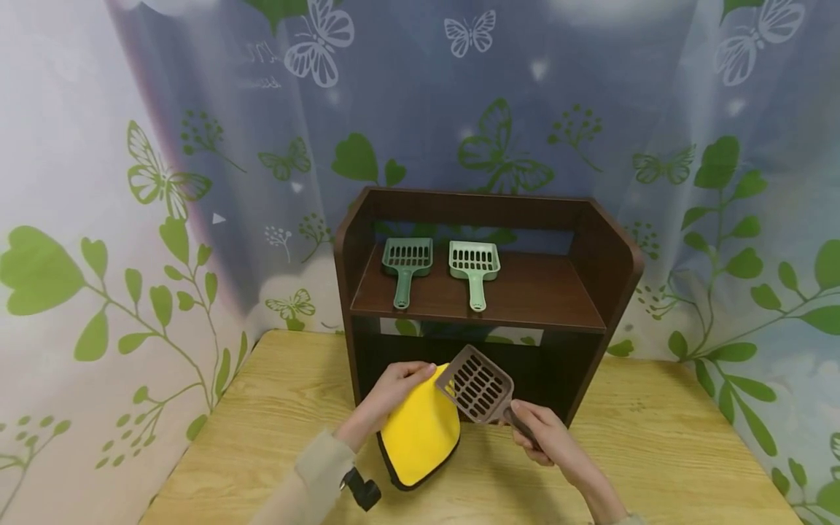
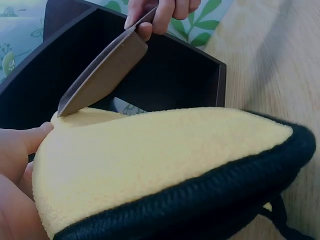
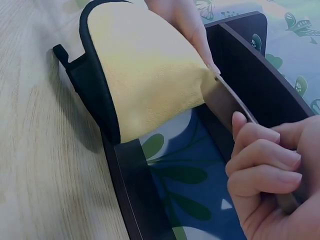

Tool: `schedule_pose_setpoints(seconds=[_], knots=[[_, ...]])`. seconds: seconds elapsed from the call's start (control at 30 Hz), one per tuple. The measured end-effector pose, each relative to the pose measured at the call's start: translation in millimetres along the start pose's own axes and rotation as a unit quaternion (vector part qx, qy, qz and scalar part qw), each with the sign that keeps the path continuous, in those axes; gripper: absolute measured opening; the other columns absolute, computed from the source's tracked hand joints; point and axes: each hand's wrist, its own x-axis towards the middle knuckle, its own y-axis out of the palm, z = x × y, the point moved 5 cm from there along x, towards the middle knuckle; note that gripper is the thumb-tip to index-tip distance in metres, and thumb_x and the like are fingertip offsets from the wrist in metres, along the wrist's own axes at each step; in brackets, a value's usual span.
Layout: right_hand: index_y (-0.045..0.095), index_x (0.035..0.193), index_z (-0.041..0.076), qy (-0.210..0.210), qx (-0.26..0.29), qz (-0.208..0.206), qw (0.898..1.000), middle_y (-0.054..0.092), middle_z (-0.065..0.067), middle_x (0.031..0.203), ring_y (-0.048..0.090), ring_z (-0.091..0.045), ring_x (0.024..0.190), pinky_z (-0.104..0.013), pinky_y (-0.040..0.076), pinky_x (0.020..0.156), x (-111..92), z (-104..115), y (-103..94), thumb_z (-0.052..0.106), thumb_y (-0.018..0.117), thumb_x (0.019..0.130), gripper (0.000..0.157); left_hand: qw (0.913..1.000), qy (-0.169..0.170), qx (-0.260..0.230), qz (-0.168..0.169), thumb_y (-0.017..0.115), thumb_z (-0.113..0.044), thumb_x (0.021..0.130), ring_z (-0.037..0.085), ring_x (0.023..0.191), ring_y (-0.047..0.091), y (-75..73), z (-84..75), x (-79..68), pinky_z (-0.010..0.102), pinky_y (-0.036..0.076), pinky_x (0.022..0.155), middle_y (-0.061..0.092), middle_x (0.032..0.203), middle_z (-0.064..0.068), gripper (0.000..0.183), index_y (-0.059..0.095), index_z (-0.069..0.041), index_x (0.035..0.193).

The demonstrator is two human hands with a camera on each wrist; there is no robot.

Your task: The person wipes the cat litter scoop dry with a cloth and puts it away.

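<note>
My left hand (image 1: 394, 390) pinches a yellow cleaning cloth (image 1: 420, 430) with black edging, thumb on its upper edge. The cloth hangs down in front of the shelf unit; a black loop (image 3: 61, 54) shows at its edge in the right wrist view. In my right hand (image 1: 541, 434) is a brown litter scoop (image 1: 477, 383), gripped by its handle and tilted, slotted face towards the head camera. The scoop's front edge meets the cloth close to the left thumb, as the left wrist view shows its solid side (image 2: 102, 75). Part of the left fingers is hidden behind the cloth.
A dark brown two-tier shelf unit (image 1: 485, 321) stands at the back of the wooden table (image 1: 663, 437). On its upper board lie a dark green litter scoop (image 1: 405, 266) and a light green one (image 1: 475, 266). Behind hangs a butterfly-and-leaf curtain (image 1: 420, 109).
</note>
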Motion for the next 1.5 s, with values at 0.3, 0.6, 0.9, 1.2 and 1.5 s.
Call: schedule_pose_setpoints(seconds=[0.3,0.6,0.9,1.2,1.5], knots=[[0.054,0.117,-0.007,0.044,0.064,-0.125,0.989,0.042,0.003,0.066,0.027,-0.005,0.043,-0.02,0.026,0.041,2,-9,11.5,0.036,0.031,0.113,0.049,0.9955,0.039,-0.009,-0.087,0.054,-0.039,0.105,0.011,0.068,0.063,1.9,-0.6,0.5,0.025,0.053,0.062,0.07,0.093,0.009,0.048,0.063,0.001,0.131],[0.048,0.106,0.003,0.021,0.141,-0.18,0.973,0.038,0.003,0.065,0.03,-0.005,0.041,-0.019,0.023,0.04,9,-5,60.5,0.03,0.024,0.113,0.037,0.9788,0.079,0.0,-0.189,0.049,-0.025,0.109,0.012,0.076,0.055,18.1,-13.0,4.6,0.023,0.047,0.067,0.064,0.114,0.02,0.038,0.057,0.006,0.13],[0.04,0.103,0.004,0.005,0.173,-0.221,0.96,0.037,0.003,0.065,0.031,-0.005,0.041,-0.02,0.025,0.039,14,-2,88.7,0.029,0.017,0.113,0.035,0.9577,0.077,-0.002,-0.277,0.046,-0.029,0.11,0.015,0.076,0.052,39.9,-7.3,0.8,0.027,0.044,0.066,0.063,0.112,0.015,0.033,0.054,-0.003,0.129],[0.042,0.105,0.006,-0.014,0.221,-0.24,0.945,0.037,0.005,0.063,0.028,-0.004,0.042,-0.019,0.025,0.039,28,4,82.5,0.029,0.018,0.113,0.034,0.9655,0.082,0.004,-0.247,0.046,-0.029,0.11,0.012,0.067,0.054,58.7,-7.0,-9.9,0.025,0.046,0.057,0.062,0.102,0.015,0.032,0.052,-0.005,0.13],[0.043,0.106,0.003,-0.029,0.205,-0.259,0.943,0.039,0.003,0.064,0.03,-0.004,0.042,-0.017,0.027,0.039,31,11,67.8,0.025,0.022,0.113,0.032,0.9727,0.073,-0.007,-0.22,0.049,-0.027,0.109,0.012,0.072,0.056,73.7,-4.5,-18.3,0.024,0.048,0.061,0.064,0.102,0.013,0.031,0.051,-0.002,0.127]])
